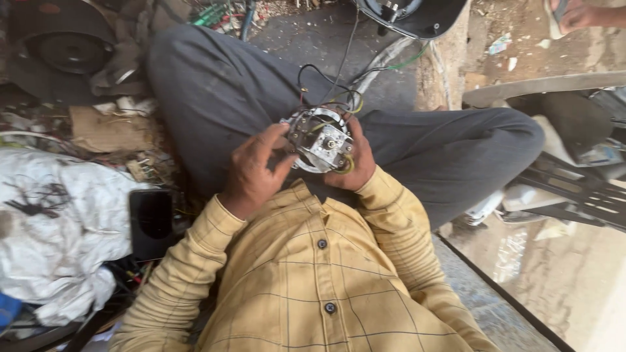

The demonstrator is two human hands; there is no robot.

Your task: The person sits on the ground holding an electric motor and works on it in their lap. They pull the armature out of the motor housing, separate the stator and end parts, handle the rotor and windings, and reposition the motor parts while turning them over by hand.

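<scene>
The person is sitting cross-legged in grey trousers and a yellow checked shirt, holding one round grey metal motor assembly with exposed windings (321, 139) over the lap. The left hand (255, 171) is grasping its left rim, fingers curled over the edge and thumb pressing toward the middle. The right hand (355, 166) is cupping it from beneath and behind on the right, mostly hidden, so its grip is looking firm but cannot be fully judged.

Thin loose wires (339, 91), black, yellow and green, are running up from the assembly to a dark curved housing (417, 16) at the top edge. They are looking the likeliest trouble: turning or tilting the assembly could be tugging them and snapping a joint. The thumb is also sitting close to sharp metal edges.

Counted: one assembly, two hands at work, one black square-mouthed box (153, 221) beside the left elbow, one white crumpled sack (59, 228), and one other person's hand (580, 14) at the top right corner.
</scene>
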